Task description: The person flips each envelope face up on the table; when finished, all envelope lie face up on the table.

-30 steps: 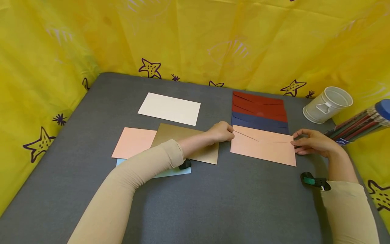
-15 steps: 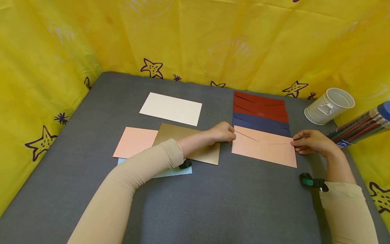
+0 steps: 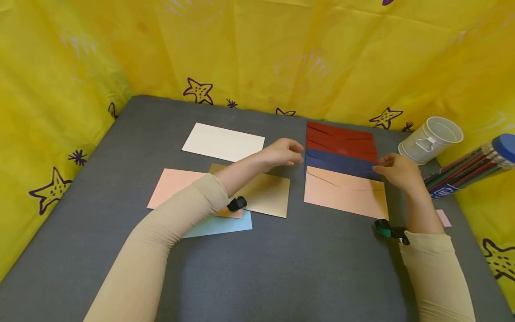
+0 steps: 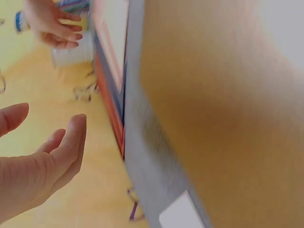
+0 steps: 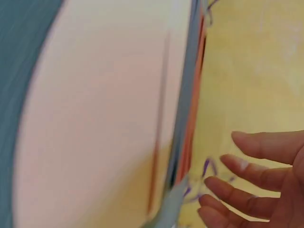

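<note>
A peach envelope [image 3: 344, 194] lies at the front of an overlapping row, with a dark blue envelope [image 3: 342, 162] and a red envelope [image 3: 342, 139] behind it. My left hand [image 3: 283, 153] hovers left of the blue envelope, its fingers spread from the thumb and holding nothing, as the left wrist view also shows. My right hand [image 3: 400, 172] is at the row's right end, fingertips overlapping the blue envelope's edge in the head view. In the right wrist view its fingers [image 5: 247, 197] are parted and hold nothing.
A white card [image 3: 225, 141] lies back left. A gold card [image 3: 267, 194], a pink card [image 3: 175, 181] and a light blue card [image 3: 219, 226] overlap under my left forearm. A white metal cup [image 3: 426, 141], a pencil bundle [image 3: 470, 167] and a pink eraser-like block [image 3: 443, 218] are at right.
Both hands have let go of the peach envelope, which stays in place. They have moved away from the viewer, the left slightly left. The pink block at right has come into view.
</note>
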